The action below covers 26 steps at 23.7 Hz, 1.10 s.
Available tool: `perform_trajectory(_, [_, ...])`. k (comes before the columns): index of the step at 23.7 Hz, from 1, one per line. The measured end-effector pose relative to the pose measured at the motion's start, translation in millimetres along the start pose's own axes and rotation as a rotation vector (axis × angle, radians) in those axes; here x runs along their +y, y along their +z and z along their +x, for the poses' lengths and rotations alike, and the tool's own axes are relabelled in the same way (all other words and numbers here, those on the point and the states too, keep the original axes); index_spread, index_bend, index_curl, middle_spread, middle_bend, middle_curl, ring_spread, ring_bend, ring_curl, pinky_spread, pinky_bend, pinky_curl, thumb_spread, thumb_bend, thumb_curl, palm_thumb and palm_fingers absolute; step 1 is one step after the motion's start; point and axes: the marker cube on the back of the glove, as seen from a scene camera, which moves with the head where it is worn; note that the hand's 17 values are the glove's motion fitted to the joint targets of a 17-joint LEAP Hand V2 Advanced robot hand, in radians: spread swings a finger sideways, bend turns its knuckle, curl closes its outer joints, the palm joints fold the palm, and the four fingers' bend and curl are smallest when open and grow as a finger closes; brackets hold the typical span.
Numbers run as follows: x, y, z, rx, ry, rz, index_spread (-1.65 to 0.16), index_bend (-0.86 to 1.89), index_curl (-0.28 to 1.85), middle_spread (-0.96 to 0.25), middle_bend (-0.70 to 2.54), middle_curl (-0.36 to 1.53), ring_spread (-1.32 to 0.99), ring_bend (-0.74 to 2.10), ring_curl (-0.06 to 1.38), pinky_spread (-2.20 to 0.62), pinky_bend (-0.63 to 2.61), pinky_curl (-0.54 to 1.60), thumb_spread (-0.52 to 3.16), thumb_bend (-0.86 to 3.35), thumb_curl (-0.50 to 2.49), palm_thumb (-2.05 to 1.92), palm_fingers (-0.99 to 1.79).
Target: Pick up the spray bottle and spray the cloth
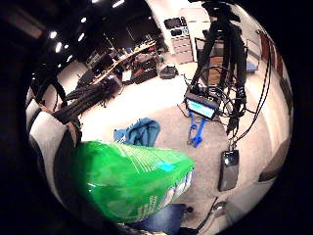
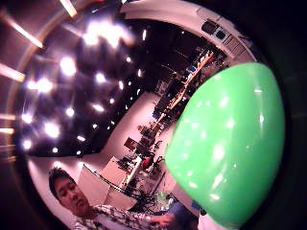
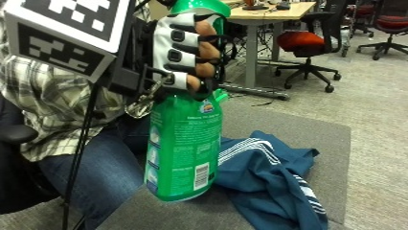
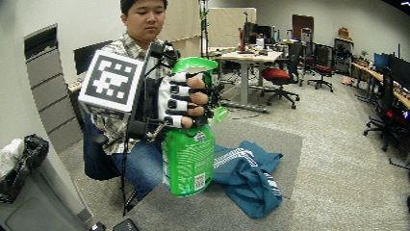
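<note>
Plaid shirt (image 3: pixel 44 110), blue jeans (image 3: pixel 105 172), white-padded black-strapped glove (image 3: pixel 182 50).

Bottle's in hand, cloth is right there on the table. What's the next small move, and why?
Probably swing the nozzle toward the cloth before squeezing. The right hand grips the neck of the green spray bottle, which is upright at the table's near edge with the teal cloth bunched beside its base. I can't tell exactly where the nozzle points, so aim it at the cloth first.
</note>
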Motion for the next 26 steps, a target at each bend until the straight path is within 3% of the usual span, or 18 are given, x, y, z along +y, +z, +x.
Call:
perform_trajectory(10, [2, 27, -25, 0.087, -0.09, -0.088, -0.24, 0.38, 0.56, -0.18, 0.57, 0.5, -0.22, 0.55, 0.46, -0.19, 0.41, 0.38, 0.16, -0.03, 0.78, 1.01, 1.34])
perform_trajectory(26, [23, 105, -38, 0.455, -0.252, -0.448, -0.24, 0.37, 0.57, -0.18, 0.56, 0.5, -0.22, 0.56, 0.46, -0.19, 0.4, 0.38, 0.16, -0.03, 0.79, 1.01, 1.35])
